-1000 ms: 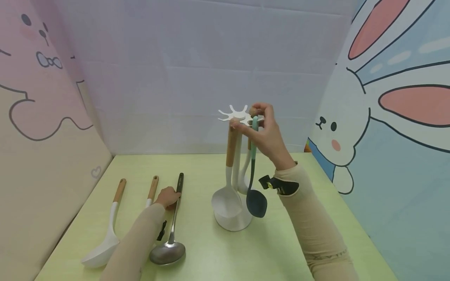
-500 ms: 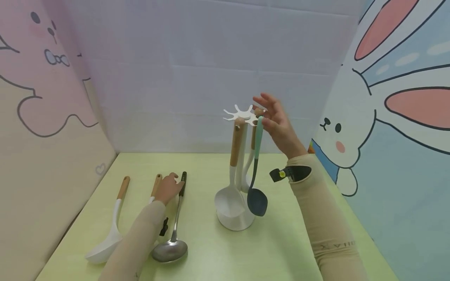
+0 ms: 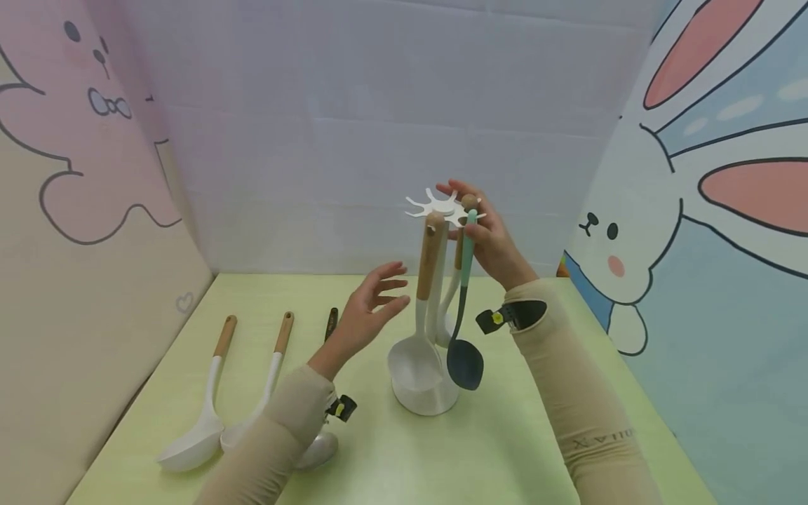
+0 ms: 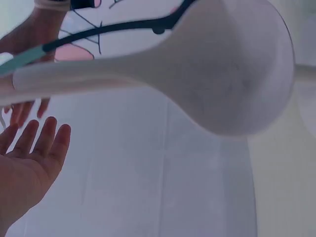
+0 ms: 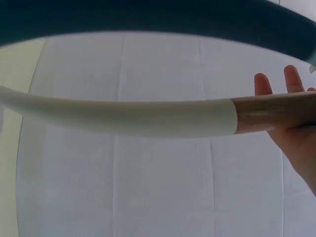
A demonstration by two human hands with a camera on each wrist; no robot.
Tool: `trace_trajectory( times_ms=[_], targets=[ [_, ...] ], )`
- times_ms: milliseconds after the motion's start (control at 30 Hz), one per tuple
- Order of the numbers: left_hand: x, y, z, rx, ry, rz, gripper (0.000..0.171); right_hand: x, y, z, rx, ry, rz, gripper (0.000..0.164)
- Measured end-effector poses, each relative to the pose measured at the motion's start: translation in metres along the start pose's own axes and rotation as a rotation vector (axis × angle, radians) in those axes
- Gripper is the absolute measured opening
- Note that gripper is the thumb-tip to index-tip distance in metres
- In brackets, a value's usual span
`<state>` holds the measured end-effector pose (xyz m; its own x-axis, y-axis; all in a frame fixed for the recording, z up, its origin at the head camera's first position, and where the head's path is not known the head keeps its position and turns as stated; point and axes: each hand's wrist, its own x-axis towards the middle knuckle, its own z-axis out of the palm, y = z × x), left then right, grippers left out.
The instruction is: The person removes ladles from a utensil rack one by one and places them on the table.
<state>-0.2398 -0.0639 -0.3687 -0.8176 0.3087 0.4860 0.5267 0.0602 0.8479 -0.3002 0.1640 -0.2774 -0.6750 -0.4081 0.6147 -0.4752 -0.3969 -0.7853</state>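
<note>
A white utensil stand (image 3: 435,203) with a spoked top and round base holds several hanging utensils. In front hangs a white ladle (image 3: 416,361) with a wooden handle; its bowl (image 4: 232,69) fills the left wrist view. Beside it hangs a navy spoon (image 3: 466,363) with a mint-green handle. Behind is another white utensil (image 5: 173,118) with a wooden handle. My right hand (image 3: 492,238) reaches round these handles at the stand's top, fingers extended behind them, thumb at the green handle. My left hand (image 3: 369,308) is raised left of the stand, fingers spread, holding nothing.
On the table (image 3: 517,449) at left lie a white ladle (image 3: 196,442), another white utensil (image 3: 271,379) with a wooden handle, and a metal ladle (image 3: 320,449) with a black handle, partly hidden by my left arm. Walls (image 3: 315,175) enclose the back and sides.
My left hand has left the metal ladle's black handle and risen rightward toward the stand. My right hand let go at the top, drew back, then came in round the handles.
</note>
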Motion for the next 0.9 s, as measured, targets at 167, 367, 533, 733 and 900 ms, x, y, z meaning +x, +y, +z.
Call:
trace_trajectory(
  times_ms=[167, 367, 533, 733, 900],
  targets=[
    [0.001, 0.013, 0.024, -0.047, -0.033, 0.051, 0.059, 0.002, -0.001, 0.001, 0.007, 0.025, -0.050, 0.087],
    [0.001, 0.008, 0.034, -0.081, -0.004, 0.025, 0.047, 0.002, -0.002, 0.005, -0.028, 0.039, -0.070, 0.081],
    [0.001, 0.006, 0.033, -0.107, -0.007, 0.037, 0.042, 0.002, -0.001, 0.008, -0.038, 0.050, -0.066, 0.069],
    [0.001, 0.005, 0.031, -0.114, -0.014, 0.047, 0.041, 0.005, 0.000, 0.008, -0.043, 0.053, -0.068, 0.057],
    [0.002, 0.008, 0.029, -0.111, -0.024, 0.050, 0.042, 0.006, 0.002, 0.008, -0.038, 0.054, -0.072, 0.056]
  ],
)
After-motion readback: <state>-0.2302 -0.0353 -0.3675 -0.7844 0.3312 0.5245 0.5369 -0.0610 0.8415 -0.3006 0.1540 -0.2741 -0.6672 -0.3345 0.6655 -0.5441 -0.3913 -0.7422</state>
